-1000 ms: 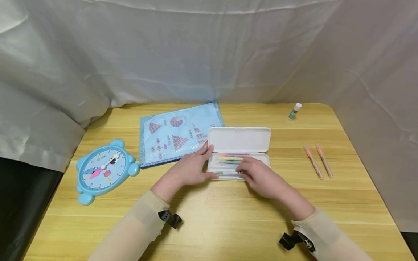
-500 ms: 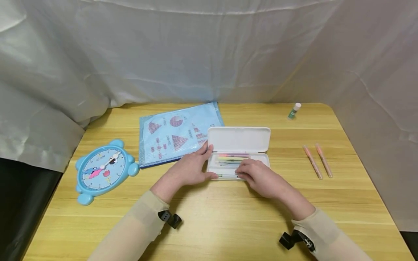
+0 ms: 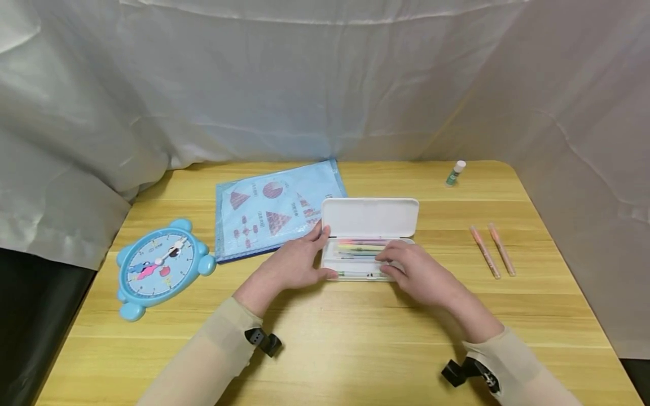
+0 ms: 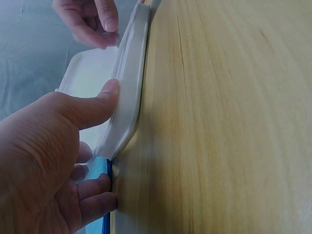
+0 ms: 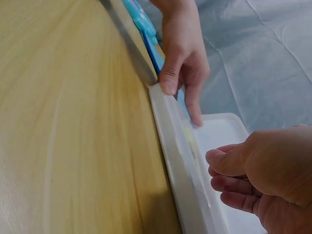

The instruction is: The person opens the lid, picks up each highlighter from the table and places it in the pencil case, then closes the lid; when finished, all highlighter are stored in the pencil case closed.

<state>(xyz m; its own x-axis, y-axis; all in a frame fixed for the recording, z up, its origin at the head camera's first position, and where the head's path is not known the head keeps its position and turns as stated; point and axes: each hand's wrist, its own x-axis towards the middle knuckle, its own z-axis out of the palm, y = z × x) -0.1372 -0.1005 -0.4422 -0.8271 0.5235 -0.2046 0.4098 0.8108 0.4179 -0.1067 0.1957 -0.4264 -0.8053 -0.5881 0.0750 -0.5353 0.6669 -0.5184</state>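
An opened white pencil case (image 3: 369, 217) lies at the middle of the table, lid tipped back. My left hand (image 3: 301, 260) grips its left end, thumb at the front edge and fingers at the back corner. Several coloured pens (image 3: 358, 248) lie in the rear compartment. A slim pen (image 3: 358, 274) lies along the front compartment, partly covered by my left thumb. Just over the right part of the case is my right hand (image 3: 418, 274), fingers loosely bent, with nothing visible between thumb and fingertips in the right wrist view.
Left of the case, a blue plastic-covered book or folder (image 3: 276, 208) reaches behind the lid. A blue toy clock (image 3: 159, 262) is at the far left. Two orange pens (image 3: 493, 251) lie at the right, and a glue stick (image 3: 455, 173) is near the back edge.
My right hand has lowered a slim pen into the front compartment, let go of it and shifted slightly right and up. The left hand stays on the case.
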